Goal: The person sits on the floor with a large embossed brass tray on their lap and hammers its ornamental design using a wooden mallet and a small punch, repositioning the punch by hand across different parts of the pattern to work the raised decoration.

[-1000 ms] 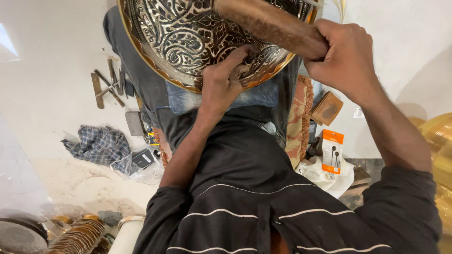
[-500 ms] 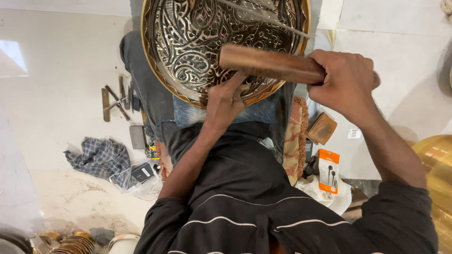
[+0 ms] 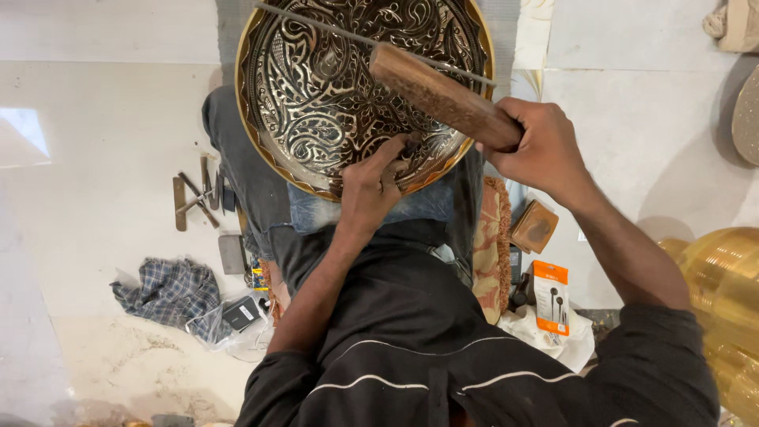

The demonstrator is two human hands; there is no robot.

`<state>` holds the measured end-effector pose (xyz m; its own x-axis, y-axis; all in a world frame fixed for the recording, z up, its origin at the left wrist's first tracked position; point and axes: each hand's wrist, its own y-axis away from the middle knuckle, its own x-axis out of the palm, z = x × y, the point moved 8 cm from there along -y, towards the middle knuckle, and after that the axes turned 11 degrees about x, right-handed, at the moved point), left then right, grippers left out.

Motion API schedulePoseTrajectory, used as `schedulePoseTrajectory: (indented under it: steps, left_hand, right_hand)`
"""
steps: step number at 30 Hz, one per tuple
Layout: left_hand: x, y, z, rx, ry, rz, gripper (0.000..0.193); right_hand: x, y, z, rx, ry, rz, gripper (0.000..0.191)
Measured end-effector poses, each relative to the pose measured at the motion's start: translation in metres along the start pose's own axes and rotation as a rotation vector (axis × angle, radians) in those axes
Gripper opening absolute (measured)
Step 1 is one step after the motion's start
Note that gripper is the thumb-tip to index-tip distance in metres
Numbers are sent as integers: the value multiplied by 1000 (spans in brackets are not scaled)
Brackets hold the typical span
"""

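The right hand, clamped on the wooden mallet, has tilted it upward over the engraved tray.

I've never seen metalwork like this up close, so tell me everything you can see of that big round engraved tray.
The big round engraved metal tray has a golden rim and dark, silvery scrolling patterns. It rests tilted on the seated person's lap, its top edge cut off. The left hand presses a small tool on its lower part; the right hand holds a brown wooden mallet over it.
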<state>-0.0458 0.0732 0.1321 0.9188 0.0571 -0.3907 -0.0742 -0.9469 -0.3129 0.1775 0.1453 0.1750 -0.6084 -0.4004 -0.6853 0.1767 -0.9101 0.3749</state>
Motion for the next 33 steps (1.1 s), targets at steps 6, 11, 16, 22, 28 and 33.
schedulePoseTrajectory:
  steps: [6,11,16,22,28,33]
  left_hand:
    - [-3,-3,2,-41,48,3,49]
    - [-7,0,13,-28,26,17,48]
    - [-3,-1,20,-16,29,10,48]
    - [-15,5,22,-8,17,-21,46]
    - [-20,8,27,-39,39,-4,48]
    - [-18,7,18,-59,59,27,44]
  right_hand:
    - [-21,16,24,-123,-622,0,22]
    - [-75,95,92,-573,-828,233,23]
    - [-82,137,141,-957,-560,604,21]
    - [-72,140,172,-987,-526,666,20]
    - [-69,145,177,-999,-506,681,18]
    - [-83,149,176,-973,-468,683,18]
